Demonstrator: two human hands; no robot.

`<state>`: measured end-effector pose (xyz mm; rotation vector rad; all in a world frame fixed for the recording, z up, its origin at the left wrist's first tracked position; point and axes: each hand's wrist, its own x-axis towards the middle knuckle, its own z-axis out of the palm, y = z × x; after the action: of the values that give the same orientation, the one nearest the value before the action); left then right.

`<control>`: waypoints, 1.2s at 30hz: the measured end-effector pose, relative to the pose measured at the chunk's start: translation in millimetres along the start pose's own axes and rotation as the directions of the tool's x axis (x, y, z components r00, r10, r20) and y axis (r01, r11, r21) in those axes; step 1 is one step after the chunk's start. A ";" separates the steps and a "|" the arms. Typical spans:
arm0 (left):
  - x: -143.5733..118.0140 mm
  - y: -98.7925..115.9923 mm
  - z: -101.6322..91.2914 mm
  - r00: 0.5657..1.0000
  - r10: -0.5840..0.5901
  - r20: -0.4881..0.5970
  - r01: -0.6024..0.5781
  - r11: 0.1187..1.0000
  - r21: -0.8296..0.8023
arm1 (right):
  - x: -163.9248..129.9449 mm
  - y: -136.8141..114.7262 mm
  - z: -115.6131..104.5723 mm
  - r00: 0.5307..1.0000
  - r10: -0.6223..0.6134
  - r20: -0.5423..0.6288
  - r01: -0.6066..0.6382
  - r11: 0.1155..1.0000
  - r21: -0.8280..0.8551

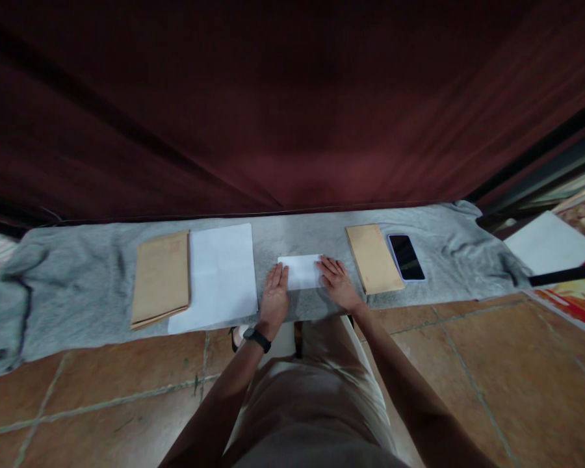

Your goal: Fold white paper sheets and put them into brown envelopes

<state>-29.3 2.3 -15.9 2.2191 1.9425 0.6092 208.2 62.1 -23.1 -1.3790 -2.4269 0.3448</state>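
A folded sheet of white paper (303, 272) lies flat on the grey cloth in front of me. My left hand (275, 292) rests on its left end with the fingers stretched out. On the right end my right hand (337, 281) lies with its fingers extended and slightly apart. To the left are a stack of white paper sheets (224, 276) and a pile of brown envelopes (160, 276), which overlaps the sheets' left edge. Just right of my right hand sits another brown envelope stack (375, 258).
A phone (406, 257) with a dark screen lies beside the right envelopes. Grey cloth (78, 279) covers the narrow table, wrinkled at both ends. A dark red curtain (292, 117) hangs behind it. Further right is a white board-like sheet (550, 244) beyond a dark bar.
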 end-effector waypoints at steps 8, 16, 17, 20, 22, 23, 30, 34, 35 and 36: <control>-4.7 4.1 -10.6 0.999 -0.020 -0.032 0.019 0.999 -0.035 | -0.7 3.4 2.4 1.000 -0.007 0.007 0.007 1.000 -0.002; -22.9 42.4 -17.1 0.972 0.200 0.127 -0.201 0.980 -0.006 | -0.5 -3.4 -0.3 1.000 0.004 -0.028 -0.004 1.000 -0.002; -24.2 45.1 -15.0 0.970 0.199 0.141 -0.202 0.979 0.006 | -0.2 -4.5 -1.0 0.999 0.008 -0.032 -0.008 1.000 0.000; -25.1 49.1 -9.0 0.971 0.183 0.154 -0.193 0.980 0.050 | 1.1 -8.7 -3.1 0.999 0.028 -0.035 -0.027 1.000 0.013; -23.1 50.6 -5.9 0.971 0.184 0.152 -0.195 0.979 0.064 | 2.4 -11.8 -4.0 0.998 0.049 -0.048 -0.048 0.999 0.023; -21.4 51.5 -4.6 0.970 0.189 0.153 -0.200 0.978 0.065 | 3.1 -13.3 -4.3 0.996 0.060 -0.058 -0.059 0.998 0.027; -4.9 59.6 1.1 0.975 0.157 0.159 -0.170 0.983 0.072 | 8.9 -18.8 -3.0 0.991 0.088 -0.101 -0.084 0.996 0.042; -0.2 59.4 3.5 0.979 0.119 0.162 -0.133 0.988 0.078 | 13.7 -19.3 -1.2 0.986 0.116 -0.120 -0.113 0.993 0.037; 0.1 58.5 3.9 0.981 0.112 0.159 -0.125 0.989 0.078 | 15.0 -19.4 -0.9 0.985 0.123 -0.124 -0.120 0.992 0.035; 0.1 57.3 4.1 0.982 0.105 0.155 -0.118 0.990 0.078 | 16.3 -19.5 -0.7 0.984 0.129 -0.126 -0.126 0.991 0.032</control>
<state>25.0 -6.3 0.8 2.3632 1.8140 0.3646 185.4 66.4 -12.8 -1.5029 -2.2311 0.3055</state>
